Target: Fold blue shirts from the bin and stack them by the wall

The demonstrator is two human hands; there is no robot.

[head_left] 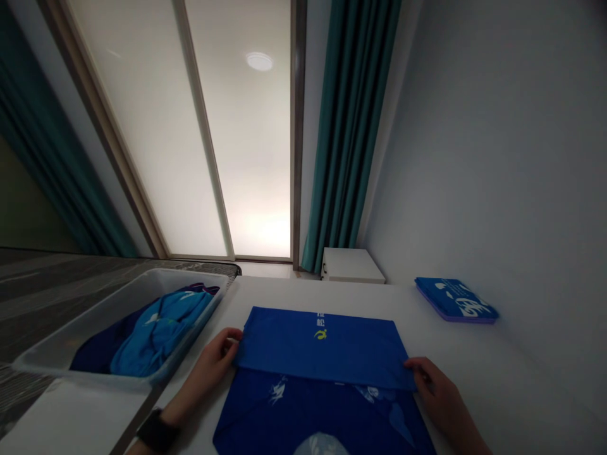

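A blue printed cloth [327, 347] lies flat on the white table, and its lower part runs out of view at the bottom. The far part is folded over toward me as a lighter blue band with a small yellow and white logo. Darker blue fabric with white prints shows below the fold. My left hand [220, 351] has its fingers closed at the left edge of the folded band. At the right end of the fold, my right hand [434, 388] pinches the corner between thumb and fingers.
On the left stands a translucent plastic bin [156, 278] holding crumpled blue and dark cloths [161, 328]. A folded blue stack [455, 300] with white print lies by the wall at the right. Beyond the table [294, 291] are a small white cabinet [353, 264] and green curtains [353, 126].
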